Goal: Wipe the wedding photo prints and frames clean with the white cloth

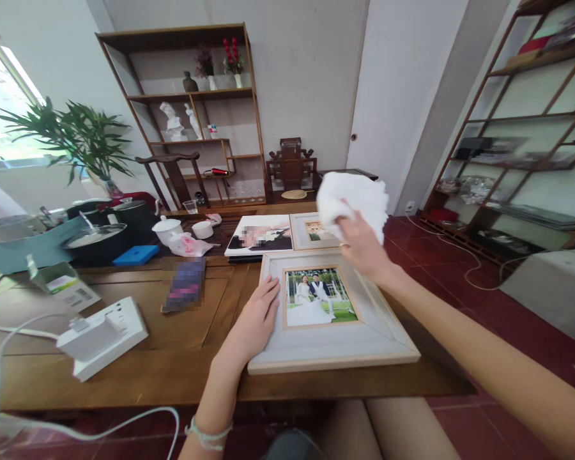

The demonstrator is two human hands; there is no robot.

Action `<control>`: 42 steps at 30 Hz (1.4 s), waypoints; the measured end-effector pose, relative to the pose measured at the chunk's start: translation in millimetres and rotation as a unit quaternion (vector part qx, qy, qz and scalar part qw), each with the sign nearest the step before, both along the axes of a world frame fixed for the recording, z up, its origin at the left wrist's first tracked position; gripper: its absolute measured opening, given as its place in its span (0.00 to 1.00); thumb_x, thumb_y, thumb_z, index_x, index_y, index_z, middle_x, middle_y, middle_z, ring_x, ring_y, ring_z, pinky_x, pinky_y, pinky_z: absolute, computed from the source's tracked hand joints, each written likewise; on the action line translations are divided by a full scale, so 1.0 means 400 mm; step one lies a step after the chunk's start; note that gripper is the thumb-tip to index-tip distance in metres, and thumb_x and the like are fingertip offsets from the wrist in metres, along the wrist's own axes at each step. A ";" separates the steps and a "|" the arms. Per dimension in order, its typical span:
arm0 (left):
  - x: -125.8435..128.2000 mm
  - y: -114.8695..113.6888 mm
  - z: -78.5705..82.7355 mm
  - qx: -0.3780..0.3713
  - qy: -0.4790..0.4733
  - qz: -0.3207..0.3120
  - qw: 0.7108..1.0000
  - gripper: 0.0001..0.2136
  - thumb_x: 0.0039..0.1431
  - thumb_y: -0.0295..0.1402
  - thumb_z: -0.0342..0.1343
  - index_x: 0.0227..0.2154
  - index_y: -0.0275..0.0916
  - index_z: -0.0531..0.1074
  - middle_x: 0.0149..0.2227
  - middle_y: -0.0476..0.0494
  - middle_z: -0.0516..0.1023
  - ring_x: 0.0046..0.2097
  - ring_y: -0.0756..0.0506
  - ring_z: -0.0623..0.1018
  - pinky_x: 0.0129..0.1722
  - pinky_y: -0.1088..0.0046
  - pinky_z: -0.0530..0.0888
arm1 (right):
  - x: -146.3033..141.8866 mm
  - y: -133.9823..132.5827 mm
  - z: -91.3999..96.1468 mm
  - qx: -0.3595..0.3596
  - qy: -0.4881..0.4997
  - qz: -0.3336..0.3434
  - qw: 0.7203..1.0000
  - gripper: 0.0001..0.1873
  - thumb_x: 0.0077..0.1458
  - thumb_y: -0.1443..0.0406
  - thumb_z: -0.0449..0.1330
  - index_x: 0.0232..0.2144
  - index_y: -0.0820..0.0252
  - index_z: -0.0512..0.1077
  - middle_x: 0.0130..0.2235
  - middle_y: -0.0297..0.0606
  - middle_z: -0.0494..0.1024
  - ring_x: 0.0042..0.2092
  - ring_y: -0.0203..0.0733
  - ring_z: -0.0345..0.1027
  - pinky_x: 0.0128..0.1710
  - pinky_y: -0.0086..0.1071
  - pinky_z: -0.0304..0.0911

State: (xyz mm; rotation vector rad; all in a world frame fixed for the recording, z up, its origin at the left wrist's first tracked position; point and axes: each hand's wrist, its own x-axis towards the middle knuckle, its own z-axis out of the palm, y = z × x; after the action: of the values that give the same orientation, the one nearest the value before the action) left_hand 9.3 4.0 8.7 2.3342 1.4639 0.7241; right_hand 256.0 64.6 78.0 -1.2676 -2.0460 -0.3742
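Observation:
A picture frame [316, 349] with a pale wide border and a couple's photo inside lies flat near the table's front edge. My left hand [256, 319] rests on its left side, fingers stretched out along the edge. Above the frame's far right part, my right hand [359, 239] grips a white cloth [352, 195], its fingers closed around the bunched lower part. The cloth hides part of a second, smaller frame [299, 223] lying behind the first. Left of that one lies a photo panel [259, 234] on top of something dark.
On the wooden table [211, 358] stand a white power strip [108, 338] with cords, a small open box [67, 287], a blurred dark phone-like item [184, 285], a blue box [135, 255], a white teapot [167, 230] and a black pot [96, 236]. Shelves stand behind and right.

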 end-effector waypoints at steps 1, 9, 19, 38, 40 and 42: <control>0.000 0.000 0.001 0.001 0.000 0.000 1.000 0.21 0.63 0.32 0.40 0.56 0.29 0.62 0.61 0.35 0.61 0.64 0.44 0.56 0.63 0.61 0.55 | -0.031 0.012 -0.016 -0.011 -0.054 0.053 0.997 0.28 0.41 0.83 0.45 0.45 0.65 0.65 0.61 0.54 0.57 0.64 0.55 0.43 0.58 0.53 0.46; 0.001 0.000 0.004 0.009 -0.020 -0.015 1.000 0.19 0.63 0.32 0.41 0.54 0.33 0.65 0.61 0.36 0.62 0.64 0.43 0.57 0.62 0.59 0.56 | -0.137 0.004 -0.110 -0.145 -0.258 0.234 0.926 0.30 0.40 0.84 0.47 0.47 0.67 0.65 0.60 0.58 0.59 0.64 0.45 0.44 0.59 0.47 0.45; 0.000 -0.005 0.005 -0.007 -0.013 -0.003 1.000 0.21 0.63 0.32 0.41 0.56 0.32 0.62 0.61 0.36 0.61 0.64 0.43 0.56 0.63 0.59 0.55 | 0.082 -0.016 -0.045 -0.236 -0.270 0.129 0.924 0.25 0.36 0.82 0.47 0.34 0.58 0.71 0.43 0.43 0.77 0.47 0.49 0.69 0.49 0.44 0.58; 0.003 0.006 -0.005 0.013 -0.013 -0.005 1.000 0.19 0.63 0.31 0.41 0.54 0.33 0.65 0.60 0.37 0.64 0.64 0.42 0.58 0.62 0.59 0.56 | -0.064 -0.362 -0.047 -0.354 -0.160 0.167 0.906 0.31 0.41 0.74 0.51 0.51 0.60 0.67 0.63 0.48 0.55 0.64 0.57 0.41 0.60 0.56 0.42; 0.003 0.006 -0.002 0.009 -0.005 -0.006 1.000 0.19 0.63 0.31 0.41 0.54 0.33 0.65 0.60 0.37 0.63 0.64 0.43 0.57 0.62 0.59 0.56 | -0.050 -0.315 -0.075 -0.325 -0.157 0.161 0.919 0.33 0.40 0.74 0.52 0.52 0.60 0.66 0.63 0.48 0.55 0.64 0.56 0.40 0.60 0.56 0.40; 0.002 0.005 0.001 0.006 0.002 -0.006 1.000 0.20 0.63 0.32 0.40 0.55 0.32 0.65 0.61 0.37 0.62 0.64 0.43 0.57 0.62 0.59 0.56 | -0.029 -0.260 -0.094 -0.297 -0.161 0.150 0.929 0.33 0.41 0.75 0.52 0.53 0.61 0.65 0.62 0.50 0.56 0.64 0.54 0.42 0.61 0.54 0.40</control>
State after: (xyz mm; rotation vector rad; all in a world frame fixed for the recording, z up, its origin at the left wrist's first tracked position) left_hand 9.9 6.0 9.0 2.3527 1.4498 0.7255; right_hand 244.4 -39.3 40.6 -1.2485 -2.7189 0.2214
